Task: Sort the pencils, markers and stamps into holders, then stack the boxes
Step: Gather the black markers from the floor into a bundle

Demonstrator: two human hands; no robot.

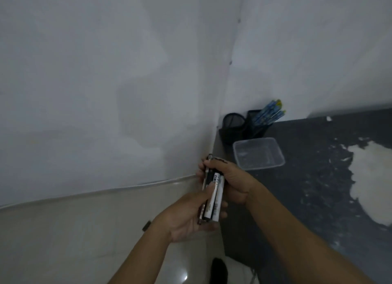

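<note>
A: The fingers of both hands are curled round one bundle of markers, held in the air beside the near left corner of the dark surface, over the pale tiled floor.

B: Which hand grips where?

A: The right hand wraps the far end, the left hand cups the near end, thumb lying along the barrels.

B: And how do the markers lie?

A: Side by side, long axis running near to far, tipped slightly left at the top. White barrels with black print; which end is the cap I cannot tell.

B: Anything else, big to small?

A: White walls meet in a corner. On the surface, a clear plastic box stands open. Behind it, touching each other, two black mesh holders: the right holder has blue pencils leaning right, tips up; the left holder shows nothing inside.
</note>
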